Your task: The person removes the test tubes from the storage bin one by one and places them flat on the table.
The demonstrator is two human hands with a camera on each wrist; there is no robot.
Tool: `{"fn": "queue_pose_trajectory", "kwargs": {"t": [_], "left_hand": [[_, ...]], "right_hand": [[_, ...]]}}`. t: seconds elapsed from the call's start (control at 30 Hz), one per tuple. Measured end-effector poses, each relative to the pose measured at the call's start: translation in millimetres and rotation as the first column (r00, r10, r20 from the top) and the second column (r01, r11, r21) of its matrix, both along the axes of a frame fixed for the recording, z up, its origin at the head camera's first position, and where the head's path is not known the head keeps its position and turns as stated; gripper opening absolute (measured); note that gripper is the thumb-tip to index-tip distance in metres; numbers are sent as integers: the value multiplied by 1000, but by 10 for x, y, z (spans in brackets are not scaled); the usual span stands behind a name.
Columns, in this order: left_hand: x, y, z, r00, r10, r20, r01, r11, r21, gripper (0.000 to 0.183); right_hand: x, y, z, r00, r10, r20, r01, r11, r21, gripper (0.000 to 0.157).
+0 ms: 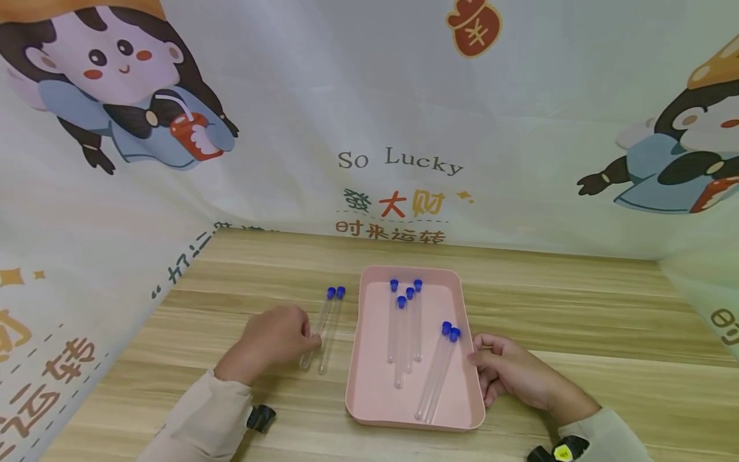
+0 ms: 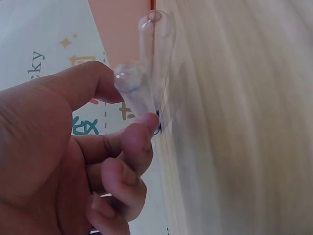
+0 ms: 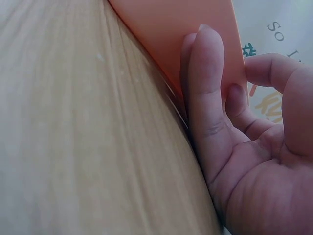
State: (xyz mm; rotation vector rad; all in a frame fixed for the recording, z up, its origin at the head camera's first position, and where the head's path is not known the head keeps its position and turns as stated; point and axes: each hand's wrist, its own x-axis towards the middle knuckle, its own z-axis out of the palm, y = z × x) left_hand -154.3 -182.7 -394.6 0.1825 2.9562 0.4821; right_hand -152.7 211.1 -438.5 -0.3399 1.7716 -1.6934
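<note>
In the head view my left hand point(image 1: 276, 340) is at the lower part of a clear test tube point(image 1: 324, 312) with a blue cap. Its thumb and fingertips pinch this tube point(image 2: 131, 83) near the rounded end, as the left wrist view shows. A second capped test tube point(image 1: 330, 340) lies alongside on the table. My right hand point(image 1: 514, 372) holds the right side of a pink tray point(image 1: 375, 404), thumb at the rim and fingers against the outer wall point(image 3: 161, 34). Several blue-capped test tubes point(image 1: 435, 375) lie inside the tray, two of them slanted by the right wall.
The wood-grain table point(image 1: 606, 321) runs back to a pale printed curtain point(image 1: 519, 160) with cartoon figures and lettering, which also hangs at the left and right sides. Black straps point(image 1: 262, 418) are at both wrists.
</note>
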Motion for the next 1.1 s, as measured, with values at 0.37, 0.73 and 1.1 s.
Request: {"fn": "queue_pose_trajectory", "kwargs": {"t": [0.37, 0.73, 1.1], "left_hand": [[-8, 12, -39, 1000, -25, -14, 24, 999, -33, 32], [10, 24, -42, 999, -30, -23, 29, 999, -24, 35], [20, 22, -51, 1000, -20, -17, 20, 1000, -18, 34]], "right_hand": [[-3, -2, 16, 1000, -4, 2, 4, 1000, 7, 7], [-4, -3, 5, 1000, -4, -1, 4, 1000, 7, 7], [-4, -3, -2, 1000, 1, 1, -1, 1000, 5, 7]]}}
